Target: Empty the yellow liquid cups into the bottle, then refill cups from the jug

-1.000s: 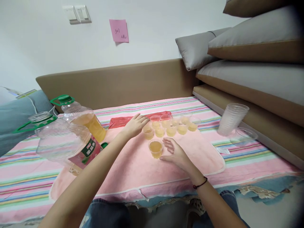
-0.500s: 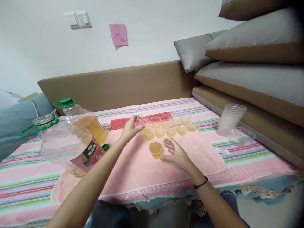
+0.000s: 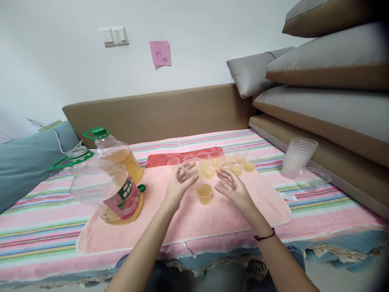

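Head view, both hands [image 3: 178, 185] [image 3: 235, 190] loosely spread beside filled cup [image 3: 205, 195], note [image 3: 160, 53] with "301", Chinese-lettered bottle label [image 3: 123, 198]

Cup [image 3: 190, 158] partly hidden behind left hand [image 3: 178, 184] at centre, forearms [image 3: 145, 252] cut off by lower edge, uppermost cushion [image 3: 334, 19] cropped at upper right corner.

Pink note [image 3: 160, 53]: "301" (rest unclear); bottle label [image 3: 125, 197]: "果…多".

Two hands [image 3: 178, 185], two bottles [image 3: 128, 198], one pink note [image 3: 160, 53] (cups [image 3: 205, 196] overlap, count unclear)
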`<state>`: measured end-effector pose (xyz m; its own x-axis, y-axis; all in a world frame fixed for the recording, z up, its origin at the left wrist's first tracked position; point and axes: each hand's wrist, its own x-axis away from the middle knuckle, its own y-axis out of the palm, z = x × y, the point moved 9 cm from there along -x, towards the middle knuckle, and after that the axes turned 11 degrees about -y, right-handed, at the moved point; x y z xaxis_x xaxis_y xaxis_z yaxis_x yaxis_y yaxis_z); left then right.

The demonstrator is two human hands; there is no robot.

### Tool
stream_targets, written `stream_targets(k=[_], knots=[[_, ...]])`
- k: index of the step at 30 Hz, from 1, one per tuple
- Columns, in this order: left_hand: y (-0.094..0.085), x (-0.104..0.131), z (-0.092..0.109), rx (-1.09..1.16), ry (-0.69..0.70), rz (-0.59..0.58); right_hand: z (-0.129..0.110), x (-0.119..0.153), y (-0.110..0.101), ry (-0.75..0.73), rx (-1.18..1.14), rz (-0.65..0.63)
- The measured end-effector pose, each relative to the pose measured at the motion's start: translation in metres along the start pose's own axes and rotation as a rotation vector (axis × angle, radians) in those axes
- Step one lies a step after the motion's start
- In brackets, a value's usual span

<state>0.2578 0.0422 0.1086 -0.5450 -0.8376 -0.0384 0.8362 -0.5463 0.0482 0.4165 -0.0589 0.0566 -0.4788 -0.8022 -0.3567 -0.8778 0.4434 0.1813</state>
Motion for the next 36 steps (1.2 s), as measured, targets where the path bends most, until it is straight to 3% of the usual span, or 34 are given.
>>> stream_targets(k=[5, 10, 16, 20, 22, 24, 28, 32, 34, 36], knots=[[0.004, 0.042, -0.012, -0.164, 0.205, 0.138, -0.049, 0.013, 0.018, -0.123, 0.168, -0.173], [0.006, 0.060, -0.029, -0.276, 0.245, 0.159, -0.098, 0.015, 0.052, -0.217, 0.446, -0.407], [0.002, 0.063, -0.027, -0.321, 0.291, 0.120, -0.111, 0.009, 0.096, -0.322, 0.811, -0.719], [0.002, 0.067, -0.018, -0.353, 0.377, 0.158, -0.123, 0.007, 0.092, -0.346, 0.887, -0.774], [0.005, 0.070, -0.015, -0.349, 0.410, 0.149, -0.139, 0.001, 0.067, -0.351, 0.916, -0.721], [0.006, 0.072, -0.013, -0.334, 0.414, 0.139, -0.156, -0.010, 0.022, -0.308, 0.980, -0.630], [-0.005, 0.070, -0.010, -0.316, 0.435, 0.166, -0.182, -0.030, -0.109, -0.096, 1.207, -0.397], [-0.018, 0.064, -0.011, -0.306, 0.443, 0.199, -0.189, -0.041, -0.236, 0.094, 1.282, -0.111], [-0.023, 0.061, -0.013, -0.295, 0.422, 0.231, -0.184, -0.044, -0.277, 0.136, 1.260, -0.007], [-0.026, 0.057, -0.016, -0.289, 0.401, 0.252, -0.174, -0.049, -0.303, 0.152, 1.243, 0.040]])
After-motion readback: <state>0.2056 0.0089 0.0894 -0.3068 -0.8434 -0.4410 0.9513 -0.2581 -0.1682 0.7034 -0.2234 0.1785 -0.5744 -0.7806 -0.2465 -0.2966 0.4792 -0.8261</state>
